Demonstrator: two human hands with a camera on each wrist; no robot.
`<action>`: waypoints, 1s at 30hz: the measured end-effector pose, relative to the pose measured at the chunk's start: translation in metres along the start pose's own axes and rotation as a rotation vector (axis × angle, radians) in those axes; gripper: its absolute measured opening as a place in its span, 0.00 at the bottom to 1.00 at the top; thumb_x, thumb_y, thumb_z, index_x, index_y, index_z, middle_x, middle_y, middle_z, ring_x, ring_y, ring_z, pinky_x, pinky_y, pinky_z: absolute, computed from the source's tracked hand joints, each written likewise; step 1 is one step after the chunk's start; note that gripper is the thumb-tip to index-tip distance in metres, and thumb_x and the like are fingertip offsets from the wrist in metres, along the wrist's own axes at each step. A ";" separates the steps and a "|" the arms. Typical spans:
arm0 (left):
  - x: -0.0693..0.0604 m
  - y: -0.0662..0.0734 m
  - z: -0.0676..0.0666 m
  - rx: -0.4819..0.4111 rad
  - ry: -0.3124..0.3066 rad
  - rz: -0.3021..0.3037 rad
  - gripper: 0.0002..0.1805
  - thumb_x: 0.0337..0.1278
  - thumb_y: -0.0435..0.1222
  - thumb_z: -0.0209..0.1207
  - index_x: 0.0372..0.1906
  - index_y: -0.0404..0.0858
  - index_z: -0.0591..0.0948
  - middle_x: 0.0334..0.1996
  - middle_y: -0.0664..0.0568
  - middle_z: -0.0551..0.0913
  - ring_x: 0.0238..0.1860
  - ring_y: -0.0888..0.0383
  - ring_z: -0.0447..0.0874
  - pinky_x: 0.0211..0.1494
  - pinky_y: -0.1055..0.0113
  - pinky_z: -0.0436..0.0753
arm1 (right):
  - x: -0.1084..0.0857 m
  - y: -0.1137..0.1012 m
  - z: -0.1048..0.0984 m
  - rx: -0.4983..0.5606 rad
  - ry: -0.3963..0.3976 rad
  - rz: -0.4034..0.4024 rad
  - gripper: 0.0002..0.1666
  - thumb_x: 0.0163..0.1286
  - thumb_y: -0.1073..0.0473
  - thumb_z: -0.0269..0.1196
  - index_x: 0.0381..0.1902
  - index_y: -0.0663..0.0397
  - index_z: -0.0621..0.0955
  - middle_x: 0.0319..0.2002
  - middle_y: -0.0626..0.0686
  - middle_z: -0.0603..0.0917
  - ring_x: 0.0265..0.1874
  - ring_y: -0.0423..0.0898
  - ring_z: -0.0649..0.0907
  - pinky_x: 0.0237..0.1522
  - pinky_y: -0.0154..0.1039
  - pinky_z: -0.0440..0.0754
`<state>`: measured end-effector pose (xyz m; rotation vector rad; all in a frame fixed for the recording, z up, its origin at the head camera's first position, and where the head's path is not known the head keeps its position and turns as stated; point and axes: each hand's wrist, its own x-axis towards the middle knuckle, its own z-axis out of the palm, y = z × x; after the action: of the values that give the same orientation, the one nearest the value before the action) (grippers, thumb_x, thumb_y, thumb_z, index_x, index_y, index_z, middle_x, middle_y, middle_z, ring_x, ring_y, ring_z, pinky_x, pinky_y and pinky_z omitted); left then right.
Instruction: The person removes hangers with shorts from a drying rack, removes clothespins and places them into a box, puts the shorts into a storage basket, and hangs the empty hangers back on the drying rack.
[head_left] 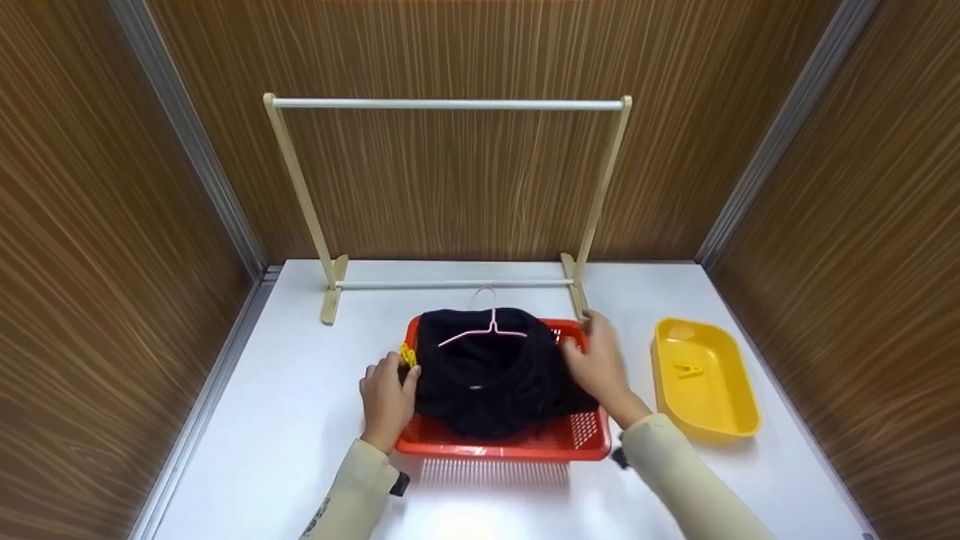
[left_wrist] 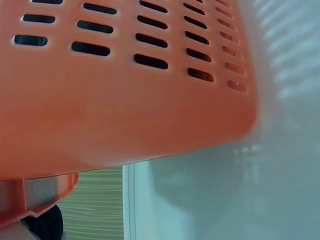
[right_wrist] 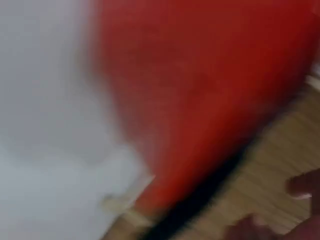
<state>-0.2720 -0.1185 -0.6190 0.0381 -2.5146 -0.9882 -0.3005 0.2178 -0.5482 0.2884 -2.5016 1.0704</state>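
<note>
A black garment [head_left: 487, 412] with a pink hanger [head_left: 493, 327] in its neck opening lies in the red basket [head_left: 502, 452]. My left hand [head_left: 388, 401] is at the basket's left side, fingers curled round garment cloth beside a yellow clip [head_left: 407, 355]. Over the basket's right edge is my right hand [head_left: 600, 364], blurred, thumb and fingers apart, with nothing seen between them. The right wrist view shows its fingertips [right_wrist: 300, 195] near the red basket [right_wrist: 200, 75]; the left wrist view shows the basket's slotted side [left_wrist: 125, 110].
Behind the basket stands a rack with a white top bar [head_left: 450, 104] and wooden feet. To the right, a yellow tray [head_left: 720, 405] holds a yellow clip [head_left: 688, 370]. Wood-grain walls enclose the white table [head_left: 277, 420] at the back and sides.
</note>
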 end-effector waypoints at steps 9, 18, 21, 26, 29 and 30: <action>-0.004 -0.003 -0.001 -0.017 0.002 0.015 0.13 0.68 0.42 0.66 0.39 0.38 0.75 0.33 0.47 0.81 0.38 0.44 0.74 0.45 0.51 0.67 | 0.006 -0.119 0.043 -0.143 -0.479 -0.287 0.32 0.71 0.55 0.65 0.69 0.60 0.74 0.63 0.59 0.77 0.64 0.56 0.77 0.67 0.52 0.74; 0.000 0.001 0.000 -0.031 0.013 0.046 0.10 0.69 0.40 0.65 0.40 0.40 0.77 0.34 0.48 0.82 0.37 0.47 0.74 0.44 0.52 0.67 | 0.020 -0.137 0.109 -0.412 -0.599 -0.419 0.38 0.70 0.66 0.60 0.77 0.60 0.66 0.69 0.62 0.74 0.68 0.57 0.76 0.70 0.48 0.72; 0.000 0.000 0.001 -0.020 0.023 0.058 0.09 0.68 0.39 0.65 0.40 0.40 0.77 0.34 0.48 0.82 0.37 0.47 0.75 0.42 0.51 0.68 | 0.020 -0.139 0.123 -0.476 -0.610 -0.456 0.31 0.70 0.67 0.60 0.71 0.59 0.74 0.64 0.59 0.80 0.63 0.56 0.80 0.66 0.48 0.76; -0.001 -0.002 0.001 -0.016 0.017 0.053 0.08 0.69 0.38 0.65 0.41 0.40 0.77 0.33 0.48 0.81 0.36 0.46 0.74 0.42 0.52 0.68 | 0.019 -0.140 0.136 -0.528 -0.537 -0.525 0.11 0.73 0.62 0.61 0.51 0.55 0.84 0.47 0.54 0.85 0.48 0.53 0.84 0.54 0.50 0.83; -0.001 -0.003 0.000 -0.017 0.013 0.052 0.08 0.69 0.39 0.64 0.42 0.40 0.78 0.34 0.48 0.82 0.37 0.46 0.74 0.42 0.52 0.68 | 0.021 -0.140 0.140 -0.515 -0.492 -0.544 0.12 0.72 0.60 0.63 0.52 0.54 0.83 0.45 0.53 0.85 0.45 0.52 0.84 0.52 0.49 0.84; -0.002 -0.003 -0.001 -0.015 0.018 0.054 0.08 0.69 0.39 0.65 0.42 0.40 0.78 0.34 0.48 0.82 0.37 0.46 0.75 0.42 0.52 0.69 | 0.021 -0.141 0.141 -0.505 -0.486 -0.551 0.15 0.72 0.59 0.64 0.55 0.54 0.82 0.46 0.52 0.85 0.45 0.51 0.84 0.52 0.48 0.84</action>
<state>-0.2706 -0.1212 -0.6209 -0.0249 -2.4788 -0.9812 -0.3117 0.0184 -0.5363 1.1032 -2.7264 0.1451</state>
